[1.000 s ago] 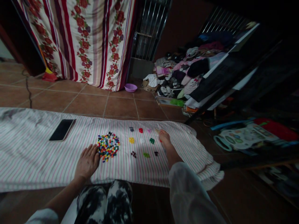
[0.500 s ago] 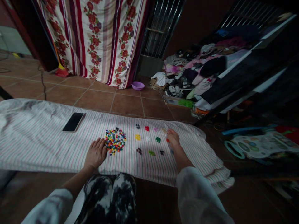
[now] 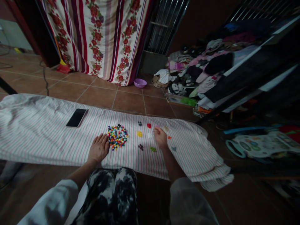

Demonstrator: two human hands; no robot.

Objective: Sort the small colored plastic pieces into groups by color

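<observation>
My left hand lies flat on the striped cloth, its fingertips beside a mixed pile of small coloured pieces. My right hand is closed above the small single-colour heaps; what it holds, if anything, is too small to make out. Around it are red, yellow, white, dark grey, brown, light green, orange, beige and grey-blue heaps. The dark green heap is hidden by my right hand.
A phone rests on the cloth at left. Beyond the cloth are a purple basin, a floral curtain, a red broom and piled clothes. A colourful board stands at right.
My right hand has moved left from the orange heap, which now shows fully, along with the grey-blue one. My left hand stays beside the mixed pile. The view has shifted slightly.
</observation>
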